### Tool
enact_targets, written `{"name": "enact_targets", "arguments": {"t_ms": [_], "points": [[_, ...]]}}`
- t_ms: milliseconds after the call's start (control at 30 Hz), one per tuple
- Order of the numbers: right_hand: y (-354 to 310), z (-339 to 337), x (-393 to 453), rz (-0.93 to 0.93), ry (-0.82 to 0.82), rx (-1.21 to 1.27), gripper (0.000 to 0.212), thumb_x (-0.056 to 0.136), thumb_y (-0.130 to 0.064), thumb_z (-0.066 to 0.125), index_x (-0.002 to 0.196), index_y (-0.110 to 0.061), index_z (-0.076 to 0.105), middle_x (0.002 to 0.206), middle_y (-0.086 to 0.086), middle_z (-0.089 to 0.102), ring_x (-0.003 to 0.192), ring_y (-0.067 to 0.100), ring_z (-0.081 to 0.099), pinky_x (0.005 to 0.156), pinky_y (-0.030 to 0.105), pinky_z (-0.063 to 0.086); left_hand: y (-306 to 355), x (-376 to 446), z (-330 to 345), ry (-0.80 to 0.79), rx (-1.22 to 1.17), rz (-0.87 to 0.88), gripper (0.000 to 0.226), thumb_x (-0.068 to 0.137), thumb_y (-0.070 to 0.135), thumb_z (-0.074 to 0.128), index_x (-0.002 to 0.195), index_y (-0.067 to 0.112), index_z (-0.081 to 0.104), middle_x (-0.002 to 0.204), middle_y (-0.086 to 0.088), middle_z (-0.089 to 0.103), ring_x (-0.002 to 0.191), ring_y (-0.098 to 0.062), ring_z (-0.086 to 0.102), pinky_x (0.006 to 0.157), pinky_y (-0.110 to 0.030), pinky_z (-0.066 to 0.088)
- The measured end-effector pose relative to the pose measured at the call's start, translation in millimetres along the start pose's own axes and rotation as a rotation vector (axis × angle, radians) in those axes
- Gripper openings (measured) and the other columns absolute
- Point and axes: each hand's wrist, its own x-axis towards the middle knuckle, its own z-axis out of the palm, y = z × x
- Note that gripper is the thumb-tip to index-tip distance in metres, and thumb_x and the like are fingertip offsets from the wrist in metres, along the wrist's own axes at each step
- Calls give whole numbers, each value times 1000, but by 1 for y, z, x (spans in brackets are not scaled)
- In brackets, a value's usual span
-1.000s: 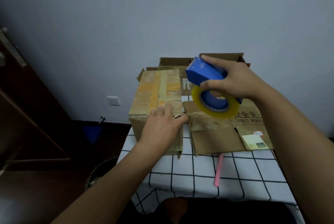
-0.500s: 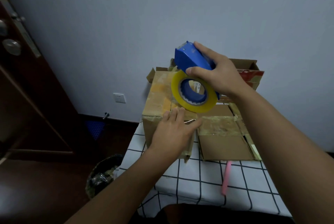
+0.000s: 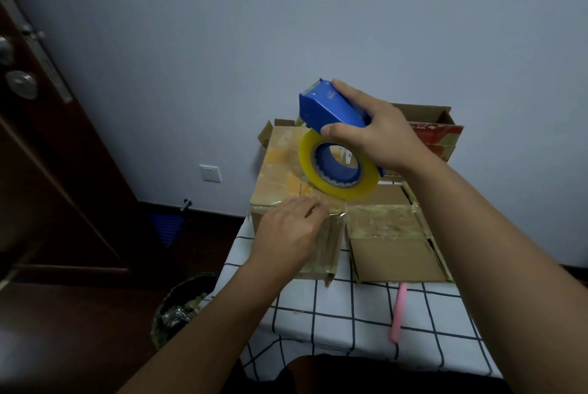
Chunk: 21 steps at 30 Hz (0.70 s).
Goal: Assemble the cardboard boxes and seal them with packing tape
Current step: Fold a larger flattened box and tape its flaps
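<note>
The closed cardboard box (image 3: 283, 177) stands at the table's (image 3: 356, 330) back left corner on a checked cloth, the left hand (image 3: 288, 231), fingers bent, pressing the tape end over its front edge, likely to anchor it. The right hand's (image 3: 378, 135) grip is clamped on the blue tape dispenser (image 3: 331, 113), raised above the box to draw out tape. A door and bin stand left

Glossy tape (image 3: 337, 182), matt cardboard box (image 3: 280, 177)
</note>
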Motion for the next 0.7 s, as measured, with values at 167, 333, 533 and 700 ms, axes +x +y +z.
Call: {"name": "enact_targets", "arguments": {"t_ms": [167,333,533,700], "points": [[2,-1,1,8,-12,-10,72,80,-46,75,144,-49,42,134,-13,53,109,5,59,84,20,48,-3,6,-11,-34,-88,27,18,86,22,67,101,14,74,100,-3,73,84,-25,69,58,-35,58],[2,-2,1,12,-10,-6,72,80,-46,75,144,-49,41,133,-14,53,108,3,58,85,21,48,-20,-11,-28,-96,-130,-152,46,88,29,71,130,18,59,134,-5,58,122,-22,54,96,-41,51],[1,-1,2,0,-17,-26,71,83,-45,74,145,-47,40,134,-14,53,111,6,58,89,24,47,-36,-49,-37,87,-639,-843,64,88,22,71,145,20,42,130,13,50,118,-1,50,95,-21,43],[1,2,5,3,-18,-25,72,80,-48,75,144,-49,41,135,-16,53,114,8,58,99,35,49,-12,-60,-24,163,-915,-1010,53,95,8,58,145,17,43,140,4,52,120,-1,52,99,-14,42]]}}
